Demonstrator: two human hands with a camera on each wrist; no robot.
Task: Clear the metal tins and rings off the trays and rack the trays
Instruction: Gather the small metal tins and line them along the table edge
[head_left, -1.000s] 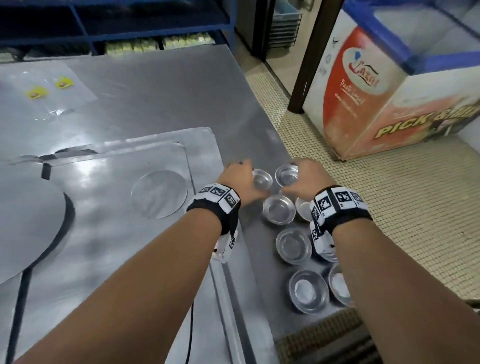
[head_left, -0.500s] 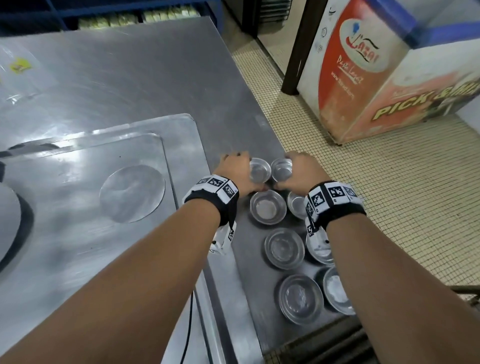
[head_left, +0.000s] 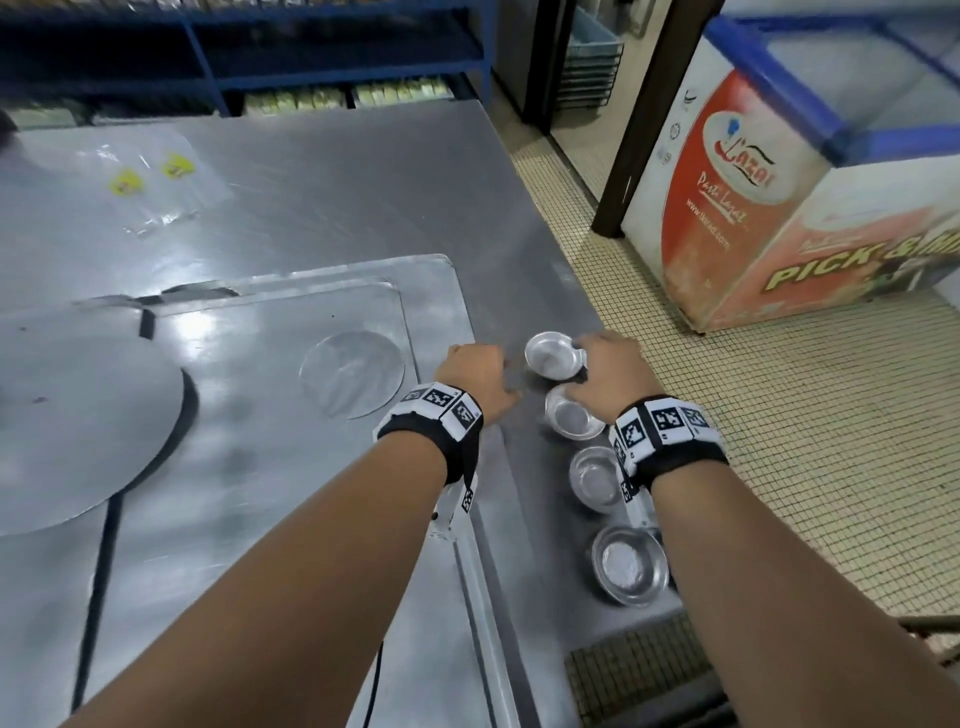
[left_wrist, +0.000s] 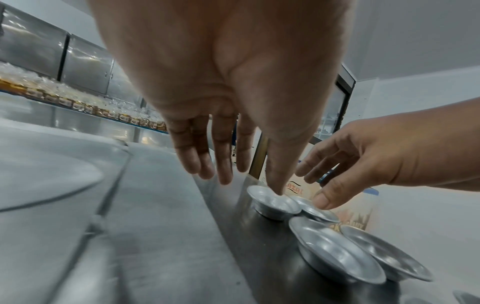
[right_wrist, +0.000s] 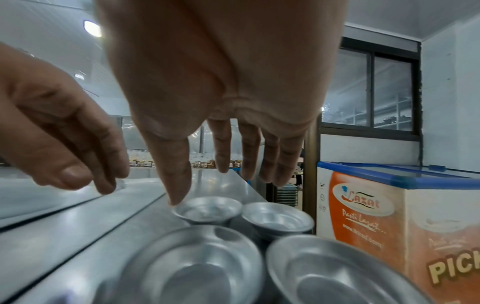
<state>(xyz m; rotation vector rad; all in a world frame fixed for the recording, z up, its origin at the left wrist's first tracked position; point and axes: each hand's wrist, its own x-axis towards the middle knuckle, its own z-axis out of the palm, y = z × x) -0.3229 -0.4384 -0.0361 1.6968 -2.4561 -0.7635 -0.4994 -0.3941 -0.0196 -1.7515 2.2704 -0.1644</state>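
On the table's right strip: small round metal tins (head_left: 553, 355), open side up, in two rows beside the tray, running from far to near.
Farthest tins: two side by side, rims touching or close; more tins (head_left: 629, 565) nearer, close together.
Right hand (head_left: 608, 370): over the far tins, fingers spread and nearly straight, holding nothing; thumb tip (right_wrist: 176, 197) at the rim of the far left tin (right_wrist: 207, 209); touching or just above, cannot tell.
Left hand (head_left: 475, 371): just left of the far tins, over the tray's right edge, fingers straight and loose, holding nothing; in the left wrist view its thumb tip (left_wrist: 279, 185) points down at that tin (left_wrist: 272, 202); touch not clear.
Tray (head_left: 436, 291): big, flat, shiny metal, rounded corners, lying left of the tins; another flat sheet on top of it.
On the sheet: a small round metal disc (head_left: 352, 375) lying flat near the left hand; a much bigger round disc (head_left: 78, 431) to the far left, part out of view.
Table (head_left: 332, 187): grey brushed steel, wide, with glare spots; clear plastic bags (head_left: 150, 176) with yellow labels far back on the left.
Behind the table: blue shelves (head_left: 337, 57) with packed goods low down.
Floor (head_left: 810, 426): small pale tiles in a grid, right of the table.
Right of the room: chest freezer (head_left: 769, 218), orange and white sides, blue-edged lid, next to a dark post (head_left: 639, 119).
Wrists: black bands with black and white square marks.
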